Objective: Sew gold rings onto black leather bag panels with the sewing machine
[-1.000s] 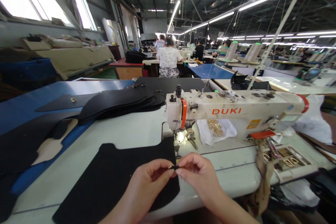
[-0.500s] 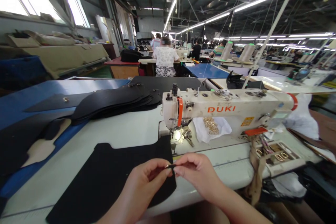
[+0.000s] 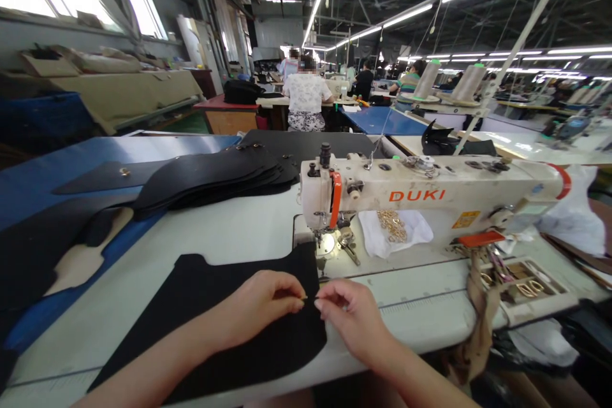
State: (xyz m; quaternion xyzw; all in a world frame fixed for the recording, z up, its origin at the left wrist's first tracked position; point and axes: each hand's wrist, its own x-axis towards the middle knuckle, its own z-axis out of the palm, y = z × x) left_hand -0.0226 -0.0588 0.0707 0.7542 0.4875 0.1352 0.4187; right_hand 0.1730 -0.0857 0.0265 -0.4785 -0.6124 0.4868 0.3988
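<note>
A large black panel (image 3: pixel 215 331) lies flat on the pale sewing table. Above its right part, my left hand (image 3: pixel 268 299) is closed, thumb against fingers, with a tiny gold-coloured bit showing at the fingertips. Just to the right, across a small gap, my right hand (image 3: pixel 351 315) pinches too; what it holds is too small to make out. Beyond both hands stands the white DUKI sewing machine (image 3: pixel 430 194), with the panel's upper right corner beside its needle plate (image 3: pixel 326 244). Gold rings (image 3: pixel 392 226) lie on a white cloth (image 3: pixel 421 233) under the machine's arm.
Stacked black pieces (image 3: pixel 215 172) lie behind on the left. A compartment tray (image 3: pixel 549 299) with gold rings is at the right, with brown strips (image 3: pixel 478 306) hanging beside it. Thread cones (image 3: pixel 466 84) stand behind the machine. A person (image 3: pixel 306 99) sits farther back.
My hands have drawn slightly apart; the small dark piece with gold that was between them no longer shows there. The camera view has shifted a little, moving the machine rightward.
</note>
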